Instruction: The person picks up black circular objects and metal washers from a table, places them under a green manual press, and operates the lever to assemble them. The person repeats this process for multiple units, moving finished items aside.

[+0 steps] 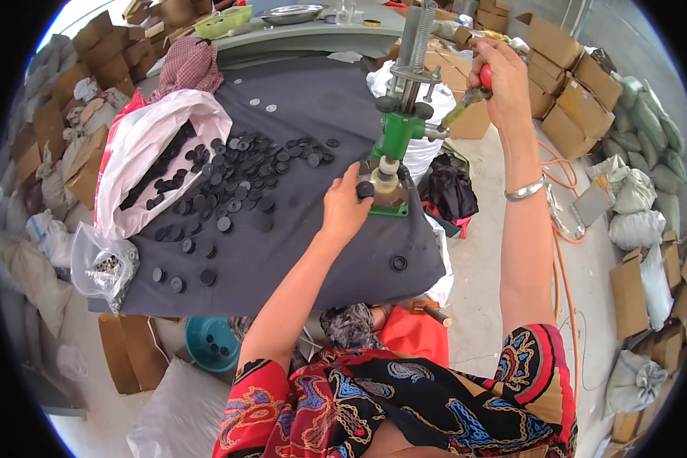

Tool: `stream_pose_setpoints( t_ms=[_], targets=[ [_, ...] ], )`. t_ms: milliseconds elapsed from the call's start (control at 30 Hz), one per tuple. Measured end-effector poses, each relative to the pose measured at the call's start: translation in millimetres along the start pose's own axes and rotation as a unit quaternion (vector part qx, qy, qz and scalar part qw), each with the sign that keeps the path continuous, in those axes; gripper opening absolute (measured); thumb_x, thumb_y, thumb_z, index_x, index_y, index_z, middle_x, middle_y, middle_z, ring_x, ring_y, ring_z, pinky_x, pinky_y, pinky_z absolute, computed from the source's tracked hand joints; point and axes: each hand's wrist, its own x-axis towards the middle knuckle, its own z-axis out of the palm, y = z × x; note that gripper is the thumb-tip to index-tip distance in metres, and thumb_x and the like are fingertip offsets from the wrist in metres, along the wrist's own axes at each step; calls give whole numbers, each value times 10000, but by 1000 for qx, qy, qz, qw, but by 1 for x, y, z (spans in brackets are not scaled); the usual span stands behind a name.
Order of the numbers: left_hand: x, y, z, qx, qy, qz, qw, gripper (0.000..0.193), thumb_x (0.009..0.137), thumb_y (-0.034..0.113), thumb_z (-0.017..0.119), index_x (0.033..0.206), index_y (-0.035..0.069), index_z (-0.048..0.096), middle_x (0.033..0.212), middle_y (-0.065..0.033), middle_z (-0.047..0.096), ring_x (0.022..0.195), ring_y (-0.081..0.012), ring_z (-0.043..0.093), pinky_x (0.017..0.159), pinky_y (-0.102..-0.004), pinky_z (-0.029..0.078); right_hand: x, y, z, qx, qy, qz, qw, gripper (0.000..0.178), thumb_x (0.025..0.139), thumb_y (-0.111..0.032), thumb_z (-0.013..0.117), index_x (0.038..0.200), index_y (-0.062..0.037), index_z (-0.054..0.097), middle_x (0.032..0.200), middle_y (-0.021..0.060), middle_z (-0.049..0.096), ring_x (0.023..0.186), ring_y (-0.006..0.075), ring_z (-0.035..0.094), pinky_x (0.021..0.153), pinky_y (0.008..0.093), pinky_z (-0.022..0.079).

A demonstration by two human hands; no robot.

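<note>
A green hand press [401, 131] with a tall threaded metal column stands at the right side of the dark-covered table. My left hand [345, 206] is at its base, pinching a black round cap [366, 189] beside the pale cylindrical die [388, 168]. Raised to the right, my right hand [505, 76] is closed around the red ball knob [485, 75] of the press lever. A loose pile of black caps [240, 172] spreads across the cloth to the left. One more black ring-shaped cap [399, 263] lies apart near the table's front right.
A white and pink sack [113, 195] spills caps at the table's left. Next to it hangs a clear bag [105, 269] of small metal parts. A teal basin [206, 343] sits on the floor below. Cardboard boxes [580, 107] and an orange hose [561, 282] are at right.
</note>
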Motion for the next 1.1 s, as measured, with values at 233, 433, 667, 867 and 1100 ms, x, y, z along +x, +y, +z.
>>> stream_pose_setpoints(
  t_ms=[233,433,667,867,1100],
  targets=[
    [32,2,42,58,-22,-6,998,769,708,41,718,1393,0,372,1045,-162,667,1021,-353,578,884,-442,459,-2,0,-1,-3,4,-6,1000,224,883,-160,562,946,45,627,628,62,549,479,144,511,486,274,428],
    [40,-3,57,41,-3,0,999,798,723,74,721,1409,-25,326,1036,-168,659,1018,-346,567,902,-440,407,-8,-3,3,-10,17,-12,1000,220,885,-154,553,919,49,629,610,59,544,479,141,506,475,270,411],
    [44,-6,62,14,-7,-24,1000,820,724,75,723,1409,-79,299,1098,-151,664,1057,-341,563,924,-443,397,-54,-1,3,-34,42,-49,997,192,907,-132,542,886,48,609,580,47,533,474,100,484,449,246,371],
    [32,-10,57,-38,2,-15,999,835,735,67,721,1424,-84,274,1156,-138,654,1082,-348,557,946,-456,393,-166,46,-1,-85,47,-178,979,110,918,-21,480,878,15,575,671,56,578,543,80,514,491,229,399],
    [-23,-23,-11,63,50,24,996,605,726,38,702,1298,6,508,1138,-154,654,1064,-349,579,896,-430,465,-213,96,-8,-113,18,-234,965,64,900,23,517,912,23,580,868,143,625,627,124,562,557,242,468]
  ],
)
